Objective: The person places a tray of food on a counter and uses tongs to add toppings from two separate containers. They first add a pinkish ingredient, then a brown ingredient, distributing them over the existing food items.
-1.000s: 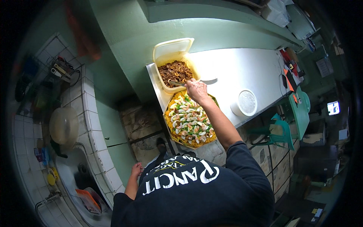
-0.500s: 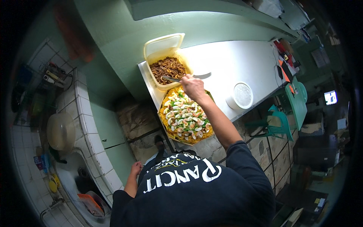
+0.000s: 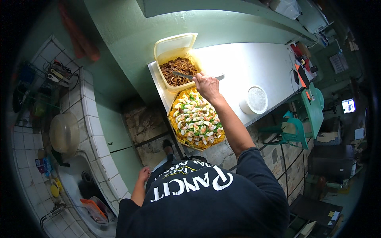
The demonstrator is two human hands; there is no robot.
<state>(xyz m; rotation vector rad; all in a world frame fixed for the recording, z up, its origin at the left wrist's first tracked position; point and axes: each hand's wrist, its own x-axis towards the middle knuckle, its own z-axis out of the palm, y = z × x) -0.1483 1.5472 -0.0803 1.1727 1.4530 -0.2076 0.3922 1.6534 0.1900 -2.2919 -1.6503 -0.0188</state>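
Note:
My right hand [image 3: 207,85] holds a metal spoon [image 3: 183,75] whose tip reaches into an open yellow plastic container [image 3: 177,70] of dark brown fried pieces. Its lid [image 3: 174,43] stands tilted back. Just in front of the container lies a round tray of noodles [image 3: 196,119] topped with egg slices, shrimp and green bits. My right forearm passes over the tray's right side. My left hand [image 3: 143,173] hangs down by my hip, away from the counter, fingers loosely curled with nothing in them.
A white counter [image 3: 254,63] carries a round white lidded tub [image 3: 254,100] to the right of the tray. A tiled sink [image 3: 85,186] with dishes and a pale bowl [image 3: 63,133] lies at the left. Green stools [image 3: 305,115] stand right of the counter.
My right hand has swung the spoon from over the noodle tray to the container of brown pieces. The view has shifted slightly.

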